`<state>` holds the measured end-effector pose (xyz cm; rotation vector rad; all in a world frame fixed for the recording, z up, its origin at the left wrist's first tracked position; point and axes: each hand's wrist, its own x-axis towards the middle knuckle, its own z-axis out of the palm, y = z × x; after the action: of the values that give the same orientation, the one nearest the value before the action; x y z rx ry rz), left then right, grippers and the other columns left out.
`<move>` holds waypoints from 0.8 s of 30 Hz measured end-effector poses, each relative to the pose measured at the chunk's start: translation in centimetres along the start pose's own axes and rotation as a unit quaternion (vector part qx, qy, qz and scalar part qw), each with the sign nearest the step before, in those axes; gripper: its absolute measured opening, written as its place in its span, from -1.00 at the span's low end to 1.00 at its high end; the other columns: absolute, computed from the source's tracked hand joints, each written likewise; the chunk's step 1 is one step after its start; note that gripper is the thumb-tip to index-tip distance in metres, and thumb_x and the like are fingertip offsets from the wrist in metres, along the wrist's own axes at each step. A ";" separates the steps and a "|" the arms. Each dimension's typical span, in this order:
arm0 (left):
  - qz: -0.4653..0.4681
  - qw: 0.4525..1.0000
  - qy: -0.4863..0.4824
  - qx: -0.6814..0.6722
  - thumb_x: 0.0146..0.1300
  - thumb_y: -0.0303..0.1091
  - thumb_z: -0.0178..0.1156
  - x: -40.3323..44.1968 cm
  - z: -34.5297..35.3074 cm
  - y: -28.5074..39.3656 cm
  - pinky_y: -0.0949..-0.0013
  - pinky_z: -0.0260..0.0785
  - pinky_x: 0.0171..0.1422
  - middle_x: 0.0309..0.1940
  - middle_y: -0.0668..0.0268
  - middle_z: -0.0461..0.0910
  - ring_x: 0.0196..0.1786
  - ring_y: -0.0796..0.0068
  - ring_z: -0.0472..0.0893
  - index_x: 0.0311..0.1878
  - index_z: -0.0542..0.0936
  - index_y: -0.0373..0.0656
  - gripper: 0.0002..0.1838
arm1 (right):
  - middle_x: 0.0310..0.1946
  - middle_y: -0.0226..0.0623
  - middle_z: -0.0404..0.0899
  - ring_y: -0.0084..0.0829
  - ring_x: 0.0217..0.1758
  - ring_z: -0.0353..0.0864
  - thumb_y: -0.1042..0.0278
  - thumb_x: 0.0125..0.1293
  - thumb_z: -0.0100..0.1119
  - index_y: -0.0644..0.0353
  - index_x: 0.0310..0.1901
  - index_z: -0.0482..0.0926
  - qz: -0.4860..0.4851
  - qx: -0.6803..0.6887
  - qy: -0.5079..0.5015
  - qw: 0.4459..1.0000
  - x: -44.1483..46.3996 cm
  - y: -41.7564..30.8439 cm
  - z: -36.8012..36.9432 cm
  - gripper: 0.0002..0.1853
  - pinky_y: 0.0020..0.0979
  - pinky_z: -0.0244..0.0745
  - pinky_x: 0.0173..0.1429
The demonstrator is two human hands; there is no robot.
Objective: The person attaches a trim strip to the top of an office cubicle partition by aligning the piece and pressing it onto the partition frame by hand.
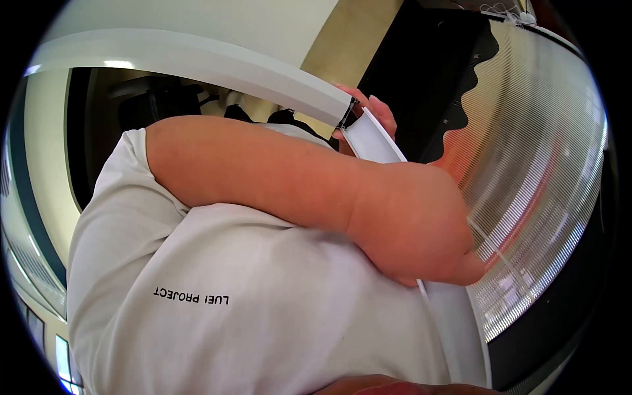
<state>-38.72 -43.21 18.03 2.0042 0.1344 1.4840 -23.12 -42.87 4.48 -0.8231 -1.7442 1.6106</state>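
My left arm crosses in front of my white shirt from the left. Its hand [421,224], slightly blurred, is closed over a long white channel piece [378,141], with most fingers hidden. The channel shows on both sides of that hand, running down along my right side. Beyond the forearm, my right hand [380,117] has its fingers wrapped around the place where this channel meets a white curved bar [191,56]. The bar's cut end, with dark parts, lies against the fingers. My right arm is hidden.
A translucent ribbed panel [526,131] curves along the right. A black wavy-edged piece [428,72] lies beside it. White cable [507,12] is at the top right. A black chair [155,102] stands on the floor behind the bar.
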 end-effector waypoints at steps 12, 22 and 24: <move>-0.031 0.990 0.123 0.070 0.06 -0.28 0.34 -0.3 -1.7 -0.1 0.17 0.31 -0.67 -0.67 0.37 0.43 -0.67 0.27 0.54 -0.41 0.43 -0.09 -0.76 | 0.40 0.44 0.44 0.29 0.53 0.45 0.76 0.36 0.33 0.05 0.50 0.42 -0.041 0.217 0.052 0.974 1.2 1.7 1.5 -0.29 -0.08 0.81 0.21; -0.037 0.976 0.190 0.101 0.03 -0.32 0.34 0.7 0.1 1.1 0.21 0.28 -0.72 -0.68 0.37 0.39 -0.66 0.33 0.55 -0.47 0.41 -0.05 -0.76 | 0.17 -0.15 0.67 -0.50 0.19 0.68 -0.27 0.68 -0.19 0.34 0.47 0.41 0.408 0.201 0.129 0.881 2.7 -5.4 1.3 -0.25 -0.65 0.67 -0.19; -0.042 0.967 0.224 0.114 0.02 -0.33 0.34 0.7 0.0 1.2 0.23 0.26 -0.73 -0.69 0.38 0.35 -0.69 0.35 0.52 -0.47 0.41 -0.04 -0.76 | 0.16 -0.16 0.67 -0.52 0.12 0.70 -0.27 0.68 -0.18 0.36 0.45 0.42 0.381 0.178 0.175 0.890 2.5 -5.0 1.3 -0.24 -0.67 0.64 -0.25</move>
<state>-38.80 -43.83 19.29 1.7700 0.5949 1.9151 -25.88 -42.02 9.42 -1.6111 -0.8484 2.0078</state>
